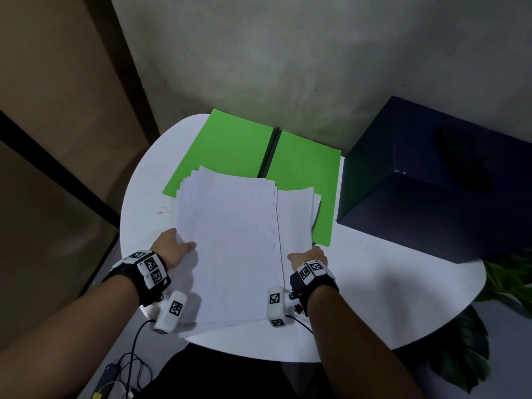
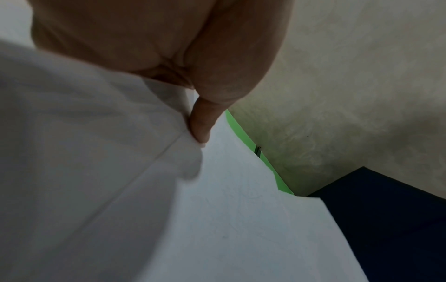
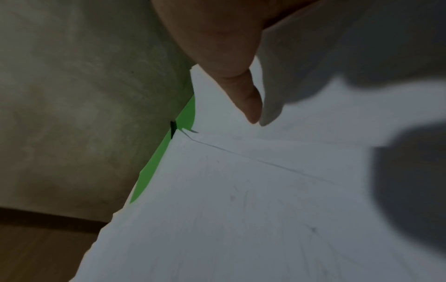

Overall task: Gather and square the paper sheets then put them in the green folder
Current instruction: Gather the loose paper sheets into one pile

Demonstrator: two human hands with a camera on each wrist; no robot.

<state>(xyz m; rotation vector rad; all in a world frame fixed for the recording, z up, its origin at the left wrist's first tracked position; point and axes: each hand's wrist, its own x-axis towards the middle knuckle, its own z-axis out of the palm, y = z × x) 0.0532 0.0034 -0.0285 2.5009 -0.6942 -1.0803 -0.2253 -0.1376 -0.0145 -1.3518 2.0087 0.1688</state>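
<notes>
A loose stack of white paper sheets is held over the near part of the open green folder, which lies flat at the back of the table. The sheets are uneven: corners fan out at the far left and some stick out on the right. My left hand grips the stack's left edge, thumb on top of the paper and fingers hidden beneath. My right hand grips the right edge the same way, thumb on the top sheets. Slivers of the folder show past the paper.
The round white table stands against a grey wall. A large dark blue box sits on its right side, touching the folder's right edge. Green leaves show beyond the right rim. Cables lie on the floor at the lower left.
</notes>
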